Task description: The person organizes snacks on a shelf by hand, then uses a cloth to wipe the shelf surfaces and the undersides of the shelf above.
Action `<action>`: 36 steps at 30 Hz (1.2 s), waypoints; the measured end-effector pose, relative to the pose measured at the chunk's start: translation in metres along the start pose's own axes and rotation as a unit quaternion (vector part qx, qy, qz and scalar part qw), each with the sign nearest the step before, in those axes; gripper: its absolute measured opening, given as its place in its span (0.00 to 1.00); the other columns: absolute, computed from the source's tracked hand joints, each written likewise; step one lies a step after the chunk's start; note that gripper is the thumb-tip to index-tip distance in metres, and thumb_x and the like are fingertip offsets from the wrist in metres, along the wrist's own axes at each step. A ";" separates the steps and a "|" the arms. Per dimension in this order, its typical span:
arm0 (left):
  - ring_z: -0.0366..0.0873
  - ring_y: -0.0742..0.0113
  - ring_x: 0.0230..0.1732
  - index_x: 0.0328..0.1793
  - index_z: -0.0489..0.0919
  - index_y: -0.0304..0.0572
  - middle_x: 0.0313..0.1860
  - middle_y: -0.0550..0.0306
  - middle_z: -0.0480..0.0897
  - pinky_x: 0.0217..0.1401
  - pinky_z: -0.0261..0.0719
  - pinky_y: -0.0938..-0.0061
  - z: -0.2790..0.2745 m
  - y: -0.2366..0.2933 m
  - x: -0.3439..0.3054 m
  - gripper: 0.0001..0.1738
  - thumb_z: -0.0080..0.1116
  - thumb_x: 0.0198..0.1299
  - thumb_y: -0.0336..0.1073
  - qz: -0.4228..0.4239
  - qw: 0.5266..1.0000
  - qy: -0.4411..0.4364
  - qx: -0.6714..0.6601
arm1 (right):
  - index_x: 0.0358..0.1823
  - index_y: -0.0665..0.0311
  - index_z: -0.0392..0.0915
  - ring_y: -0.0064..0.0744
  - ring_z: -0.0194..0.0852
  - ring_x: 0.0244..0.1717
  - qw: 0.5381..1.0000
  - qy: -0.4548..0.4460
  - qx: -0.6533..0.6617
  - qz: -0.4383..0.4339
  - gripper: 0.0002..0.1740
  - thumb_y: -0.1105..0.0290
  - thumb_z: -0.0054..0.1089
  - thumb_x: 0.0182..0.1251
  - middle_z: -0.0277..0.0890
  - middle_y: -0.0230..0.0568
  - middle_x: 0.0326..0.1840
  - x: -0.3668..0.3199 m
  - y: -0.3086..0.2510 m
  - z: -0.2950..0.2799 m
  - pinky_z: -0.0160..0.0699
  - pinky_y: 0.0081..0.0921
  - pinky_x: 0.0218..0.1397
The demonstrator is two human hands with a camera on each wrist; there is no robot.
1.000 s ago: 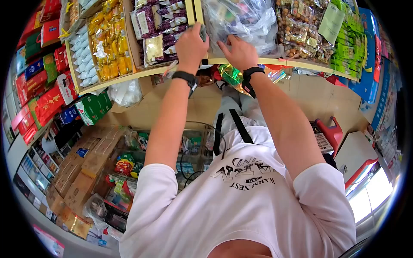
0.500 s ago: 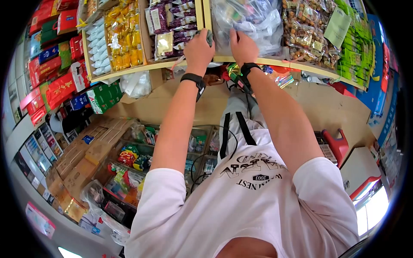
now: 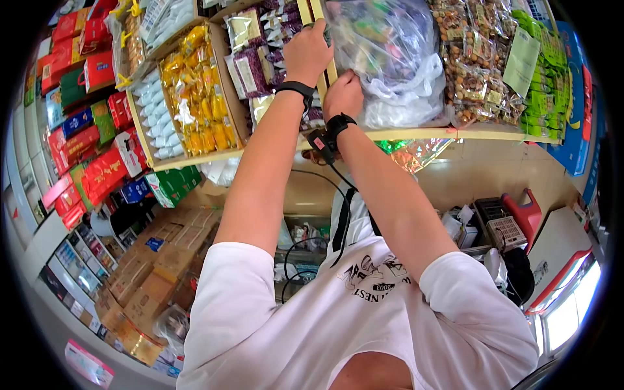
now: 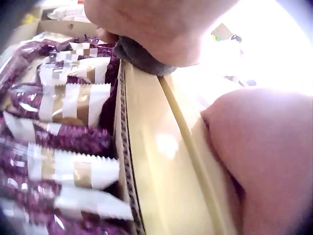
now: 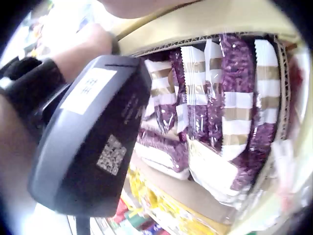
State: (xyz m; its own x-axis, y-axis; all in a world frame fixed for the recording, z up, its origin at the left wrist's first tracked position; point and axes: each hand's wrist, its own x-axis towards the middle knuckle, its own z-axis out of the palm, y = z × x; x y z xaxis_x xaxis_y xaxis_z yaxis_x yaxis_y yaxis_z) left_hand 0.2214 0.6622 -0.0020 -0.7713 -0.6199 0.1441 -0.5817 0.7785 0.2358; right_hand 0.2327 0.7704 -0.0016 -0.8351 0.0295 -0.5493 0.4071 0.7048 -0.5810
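My left hand (image 3: 309, 53) grips a dark grey cloth (image 4: 142, 58), pressing it on the yellow divider (image 4: 161, 142) between two display compartments. Purple packets with white and gold bands (image 5: 237, 68) fill the compartment left of the divider. My right hand (image 3: 343, 96) is just nearer my body, against the divider's right side in the left wrist view; its fingers are mostly hidden. Beside it lies a clear plastic bag (image 3: 390, 58) in the right compartment. A black device (image 5: 93, 132) on my right wrist covers much of the right wrist view.
Yellow packets (image 3: 198, 104) and pale blue packets (image 3: 159, 114) stand at left, nut packets (image 3: 478, 71) and green packets (image 3: 549, 84) at right. The display's front rim (image 3: 416, 134) crosses before my body. Cardboard boxes (image 3: 156, 286) are stacked at lower left.
My left hand with the cloth has moved forward along the divider. My right hand has shifted left, from the front of the bag to the divider. The head view has also shifted.
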 end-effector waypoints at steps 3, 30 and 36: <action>0.88 0.41 0.38 0.51 0.79 0.49 0.36 0.49 0.88 0.34 0.84 0.50 0.010 -0.018 0.034 0.16 0.63 0.66 0.49 0.031 0.999 0.017 -0.015 | 0.44 0.64 0.84 0.70 0.83 0.48 0.998 0.023 -0.037 0.036 0.29 0.50 0.36 0.81 0.86 0.63 0.45 -0.002 -0.010 0.001 0.79 0.61 0.54; 0.87 0.41 0.41 0.50 0.81 0.49 0.39 0.48 0.89 0.39 0.85 0.50 -0.002 -0.026 0.041 0.16 0.65 0.64 0.49 0.048 0.994 -0.057 -0.075 | 0.41 0.60 0.84 0.65 0.85 0.44 0.983 0.097 -0.144 0.060 0.27 0.51 0.36 0.80 0.88 0.54 0.43 -0.002 -0.011 0.016 0.82 0.59 0.48; 0.87 0.38 0.37 0.52 0.82 0.48 0.35 0.44 0.88 0.37 0.85 0.49 0.011 -0.038 0.110 0.19 0.65 0.63 0.51 0.049 0.998 0.014 -0.027 | 0.42 0.59 0.84 0.65 0.85 0.44 0.985 0.084 -0.137 0.059 0.26 0.52 0.36 0.80 0.88 0.54 0.42 0.000 -0.009 0.016 0.81 0.59 0.48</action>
State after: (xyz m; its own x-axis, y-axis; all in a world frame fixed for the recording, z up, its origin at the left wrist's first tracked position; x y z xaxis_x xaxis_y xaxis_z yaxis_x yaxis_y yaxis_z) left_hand 0.1556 0.5654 -0.0055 -0.8154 -0.5448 0.1958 -0.4889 0.8292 0.2709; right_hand 0.2345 0.7527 -0.0061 -0.8469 0.2225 -0.4830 0.4088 0.8533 -0.3236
